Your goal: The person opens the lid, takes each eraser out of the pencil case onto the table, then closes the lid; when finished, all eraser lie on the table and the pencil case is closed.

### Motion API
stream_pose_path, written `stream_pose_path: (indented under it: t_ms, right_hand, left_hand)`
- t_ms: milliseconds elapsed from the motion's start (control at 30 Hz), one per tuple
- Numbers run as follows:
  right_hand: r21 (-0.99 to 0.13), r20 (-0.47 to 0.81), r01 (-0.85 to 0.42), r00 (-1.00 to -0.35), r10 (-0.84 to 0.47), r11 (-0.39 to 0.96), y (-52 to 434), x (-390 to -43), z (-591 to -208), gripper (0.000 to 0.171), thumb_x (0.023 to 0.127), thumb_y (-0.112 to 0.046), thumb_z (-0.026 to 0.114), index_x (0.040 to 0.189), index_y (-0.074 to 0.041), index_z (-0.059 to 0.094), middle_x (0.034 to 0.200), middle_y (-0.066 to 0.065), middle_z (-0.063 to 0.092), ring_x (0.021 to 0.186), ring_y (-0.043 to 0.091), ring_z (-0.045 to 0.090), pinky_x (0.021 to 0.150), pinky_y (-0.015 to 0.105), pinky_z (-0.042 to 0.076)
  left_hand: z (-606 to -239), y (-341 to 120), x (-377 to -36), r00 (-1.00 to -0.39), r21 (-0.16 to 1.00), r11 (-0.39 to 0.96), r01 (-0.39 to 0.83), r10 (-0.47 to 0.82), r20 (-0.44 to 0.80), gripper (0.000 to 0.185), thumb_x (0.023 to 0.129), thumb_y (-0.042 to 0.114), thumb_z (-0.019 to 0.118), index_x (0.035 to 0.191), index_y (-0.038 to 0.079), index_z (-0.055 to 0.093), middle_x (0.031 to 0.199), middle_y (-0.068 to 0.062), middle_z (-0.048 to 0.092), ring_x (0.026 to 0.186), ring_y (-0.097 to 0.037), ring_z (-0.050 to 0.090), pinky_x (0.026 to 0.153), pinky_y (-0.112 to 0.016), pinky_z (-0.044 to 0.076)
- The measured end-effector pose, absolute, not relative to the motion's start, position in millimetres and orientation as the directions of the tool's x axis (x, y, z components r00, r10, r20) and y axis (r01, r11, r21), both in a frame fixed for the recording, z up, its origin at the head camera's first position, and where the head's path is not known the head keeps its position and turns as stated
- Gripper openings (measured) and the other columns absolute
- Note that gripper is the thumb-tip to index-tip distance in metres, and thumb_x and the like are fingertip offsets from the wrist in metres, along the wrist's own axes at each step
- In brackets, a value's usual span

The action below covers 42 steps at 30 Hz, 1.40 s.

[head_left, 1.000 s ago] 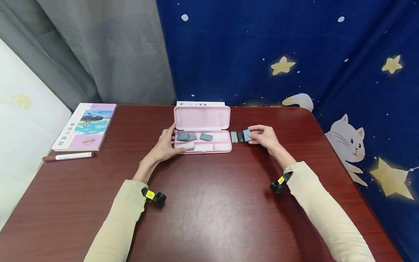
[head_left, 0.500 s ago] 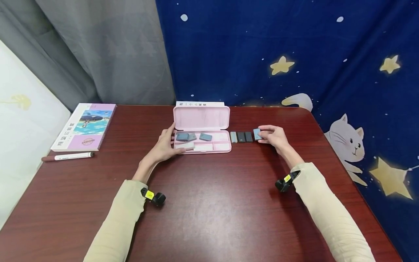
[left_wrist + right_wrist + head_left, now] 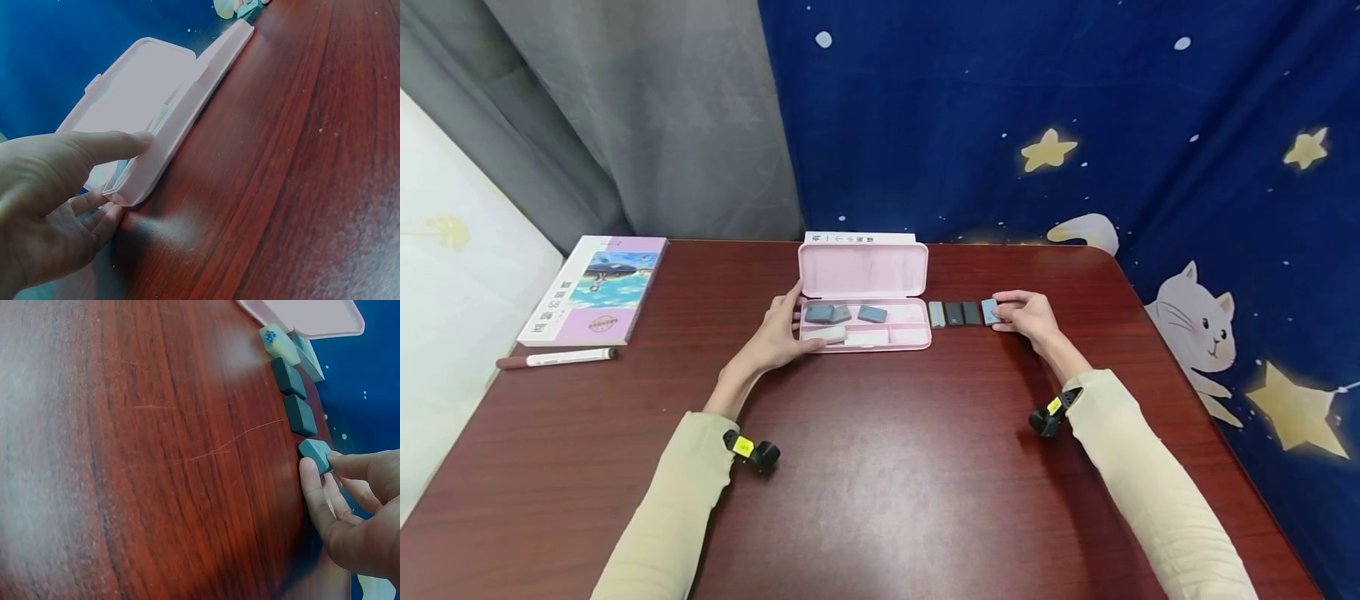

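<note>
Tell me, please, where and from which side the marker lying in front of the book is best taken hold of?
Pinch the marker at mid-barrel from above, fingers on its long sides. It lies flat and crosswise on the table, apart from the book, so probably nothing blocks the left hand.

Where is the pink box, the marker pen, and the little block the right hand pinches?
pink box (image 3: 863,271), head view, inside of the open lid
marker pen (image 3: 557,358), head view, white barrel
little block (image 3: 314,454), right wrist view, top face
</note>
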State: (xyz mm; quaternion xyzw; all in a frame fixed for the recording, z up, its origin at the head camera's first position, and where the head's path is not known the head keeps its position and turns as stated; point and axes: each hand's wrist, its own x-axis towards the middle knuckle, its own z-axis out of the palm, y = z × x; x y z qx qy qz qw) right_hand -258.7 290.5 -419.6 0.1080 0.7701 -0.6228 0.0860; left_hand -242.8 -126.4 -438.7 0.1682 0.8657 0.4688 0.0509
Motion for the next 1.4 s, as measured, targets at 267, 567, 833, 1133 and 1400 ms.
stream_pose_path:
  t_ms: [267, 567, 833, 1133, 1400]
  right_hand:
    - [-0.939, -0.248, 0.259, -0.966, 0.077, 0.227, 286.4, -259.6, -421.5, 0.040, 0.093, 0.004, 0.058, 0.131, 0.011, 0.051, 0.089, 0.007, 0.065, 0.070, 0.008, 0.066, 0.072, 0.027, 0.057]
    - [-0.930, -0.277, 0.288, -0.958, 0.079, 0.228, 286.0, -259.1, -422.5, 0.040, 0.094, 0.003, 0.057, 0.133, 0.010, 0.050, 0.095, 0.011, 0.065, 0.071, 0.007, 0.066, 0.074, 0.027, 0.056]
    - [-0.932, -0.244, 0.259, -0.966, 0.089, 0.256, 286.1, -256.5, -422.9, 0.040, 0.094, 0.002, 0.057, 0.133, 0.010, 0.051, 0.102, 0.016, 0.065, 0.074, 0.005, 0.066, 0.073, 0.026, 0.056]
    - [-0.923, -0.221, 0.245, -0.969, 0.111, 0.298, 281.5, -256.8, -424.6, 0.038, 0.094, 0.001, 0.059, 0.131, 0.008, 0.054, 0.114, 0.027, 0.059, 0.071, 0.005, 0.065, 0.071, 0.026, 0.057]
    - [-0.902, -0.187, 0.219, -0.975, 0.121, 0.373, 282.7, -258.8, -427.4, 0.033, 0.091, 0.000, 0.063, 0.124, 0.005, 0.061, 0.104, 0.022, 0.063, 0.064, 0.007, 0.066, 0.066, 0.026, 0.057]
  left_hand:
    - [-440.1, -128.1, -242.7, -0.939, 0.831, 0.502, 0.240, 0.337, 0.068, 0.107, 0.077, 0.007, 0.081, 0.154, 0.002, 0.007, 0.136, -0.024, 0.032, 0.120, -0.037, 0.039, 0.102, -0.046, 0.040]
    - [-442.4, -125.0, -241.2, -0.936, 0.814, 0.512, 0.274, 0.338, 0.102, 0.105, 0.077, 0.008, 0.080, 0.153, 0.000, 0.009, 0.136, -0.025, 0.032, 0.123, -0.039, 0.034, 0.102, -0.046, 0.039]
    - [-443.5, -122.6, -239.2, -0.937, 0.801, 0.526, 0.286, 0.329, 0.118, 0.103, 0.078, 0.010, 0.079, 0.153, -0.001, 0.009, 0.138, -0.026, 0.030, 0.123, -0.042, 0.028, 0.102, -0.050, 0.034]
    - [-446.4, -125.5, -239.3, -0.940, 0.819, 0.501, 0.279, 0.319, 0.125, 0.104, 0.076, 0.008, 0.080, 0.153, 0.000, 0.010, 0.138, -0.024, 0.032, 0.122, -0.039, 0.033, 0.101, -0.048, 0.037]
    - [-447.4, -126.8, -241.7, -0.941, 0.818, 0.511, 0.264, 0.322, 0.103, 0.106, 0.076, 0.011, 0.081, 0.154, 0.003, 0.009, 0.138, -0.022, 0.033, 0.122, -0.037, 0.031, 0.102, -0.047, 0.037]
